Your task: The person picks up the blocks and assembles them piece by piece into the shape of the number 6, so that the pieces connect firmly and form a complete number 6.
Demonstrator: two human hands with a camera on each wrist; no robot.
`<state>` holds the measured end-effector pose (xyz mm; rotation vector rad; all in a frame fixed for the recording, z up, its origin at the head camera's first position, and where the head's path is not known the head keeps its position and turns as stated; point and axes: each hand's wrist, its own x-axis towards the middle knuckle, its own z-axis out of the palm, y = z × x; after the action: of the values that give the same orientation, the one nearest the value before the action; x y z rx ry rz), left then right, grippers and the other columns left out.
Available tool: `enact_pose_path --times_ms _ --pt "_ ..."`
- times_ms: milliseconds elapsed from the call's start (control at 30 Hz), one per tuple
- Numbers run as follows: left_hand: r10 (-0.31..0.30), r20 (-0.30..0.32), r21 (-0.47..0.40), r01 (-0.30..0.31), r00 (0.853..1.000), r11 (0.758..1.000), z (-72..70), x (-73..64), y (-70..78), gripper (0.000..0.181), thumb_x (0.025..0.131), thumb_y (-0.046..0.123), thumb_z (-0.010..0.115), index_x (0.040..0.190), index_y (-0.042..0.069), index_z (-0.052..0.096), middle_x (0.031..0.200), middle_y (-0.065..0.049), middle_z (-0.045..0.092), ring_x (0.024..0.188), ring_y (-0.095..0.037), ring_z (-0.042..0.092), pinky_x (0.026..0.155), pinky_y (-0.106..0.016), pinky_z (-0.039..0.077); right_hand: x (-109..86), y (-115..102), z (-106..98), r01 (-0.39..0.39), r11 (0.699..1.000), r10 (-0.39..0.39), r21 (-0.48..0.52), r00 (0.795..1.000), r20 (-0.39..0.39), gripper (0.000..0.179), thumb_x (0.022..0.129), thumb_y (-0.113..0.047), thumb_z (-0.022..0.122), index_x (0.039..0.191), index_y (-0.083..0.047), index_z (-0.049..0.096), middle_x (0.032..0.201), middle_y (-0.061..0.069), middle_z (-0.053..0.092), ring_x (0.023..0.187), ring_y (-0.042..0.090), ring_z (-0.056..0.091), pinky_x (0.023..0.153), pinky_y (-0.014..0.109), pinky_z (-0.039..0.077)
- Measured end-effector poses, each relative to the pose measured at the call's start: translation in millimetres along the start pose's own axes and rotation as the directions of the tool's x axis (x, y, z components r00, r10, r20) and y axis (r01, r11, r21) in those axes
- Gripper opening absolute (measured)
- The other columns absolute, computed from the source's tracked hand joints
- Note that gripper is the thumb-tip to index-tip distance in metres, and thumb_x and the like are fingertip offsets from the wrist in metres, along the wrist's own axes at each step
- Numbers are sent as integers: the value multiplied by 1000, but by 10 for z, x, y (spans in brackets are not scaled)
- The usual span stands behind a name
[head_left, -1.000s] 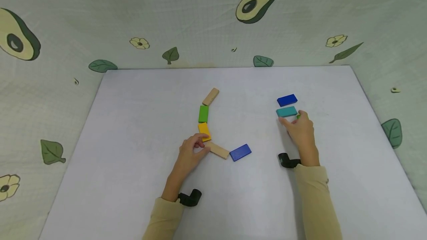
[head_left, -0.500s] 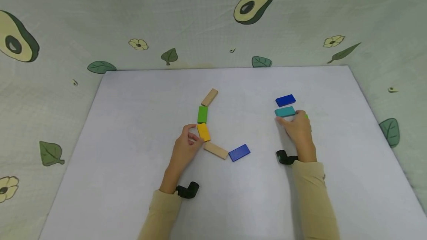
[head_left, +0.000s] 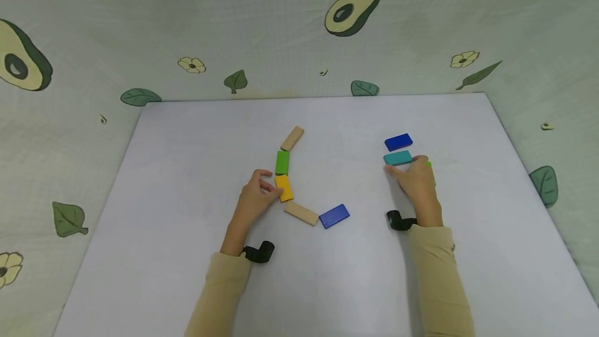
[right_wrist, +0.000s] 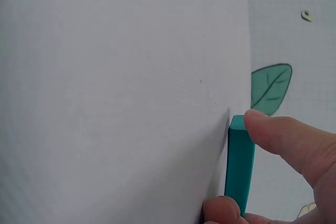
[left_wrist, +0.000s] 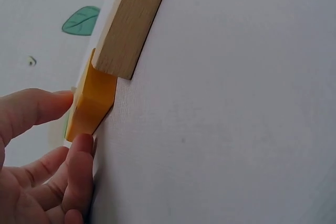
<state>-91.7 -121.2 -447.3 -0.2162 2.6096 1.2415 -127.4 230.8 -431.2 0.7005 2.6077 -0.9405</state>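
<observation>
My left hand [head_left: 255, 196] is beside the yellow block [head_left: 284, 189]. Its thumb touches that block, while the other fingers are bent loosely at the block's left side. In the left wrist view, the thumb meets the yellow block [left_wrist: 93, 98], and a fingertip lies close to its lower end. My right hand [head_left: 418, 183] pinches the teal block [head_left: 398, 158] by its two ends. The right wrist view shows thumb and finger at opposite ends of the teal block [right_wrist: 240, 163]. A green block [head_left: 431, 173] is mostly hidden behind the right hand.
A green block [head_left: 282, 163] and a wooden block [head_left: 292, 138] continue the curved row above the yellow one. Below it are another wooden block [head_left: 301, 213] and a blue block [head_left: 334, 216]. A dark blue block [head_left: 398, 142] lies above the teal one on the white tabletop [head_left: 187, 170].
My left hand has drawn back leftward from over the yellow and lower wooden blocks, uncovering both. My right hand stays at the teal block, with more of the green block showing on its right.
</observation>
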Motion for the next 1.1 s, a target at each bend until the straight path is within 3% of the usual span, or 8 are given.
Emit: enact_pose_path --times_ms 433,767,1000,1100 --pt "-23 -6 -6 23 1000 1000 25 -3 23 41 81 25 70 115 11 52 84 -7 59 67 -17 49 57 -24 35 20 -5 18 6 999 -7 -32 1000 -28 85 86 -45 59 136 13 21 128 35 42 114 42 46 95 53 40" --pt "-17 -2 2 17 1000 1000 21 -5 11 40 82 26 70 115 11 52 84 -7 58 66 -18 48 57 -24 36 -53 13 -18 28 999 -28 28 1000 1 85 85 -46 58 135 13 22 125 32 42 107 38 45 94 52 41" --pt "-8 -1 5 8 1000 1000 23 9 0 40 82 26 70 115 12 51 83 -6 58 65 -17 47 57 -24 35 -104 58 -65 81 994 -83 73 996 30 90 85 -46 59 140 11 17 93 18 59 69 18 59 78 37 45" --pt "-7 0 8 7 1000 1000 27 12 -5 41 82 27 70 115 12 51 83 -6 58 65 -17 47 56 -24 35 -112 75 -68 118 991 -121 67 992 44 89 86 -44 60 141 10 16 92 16 61 65 12 59 76 34 46"
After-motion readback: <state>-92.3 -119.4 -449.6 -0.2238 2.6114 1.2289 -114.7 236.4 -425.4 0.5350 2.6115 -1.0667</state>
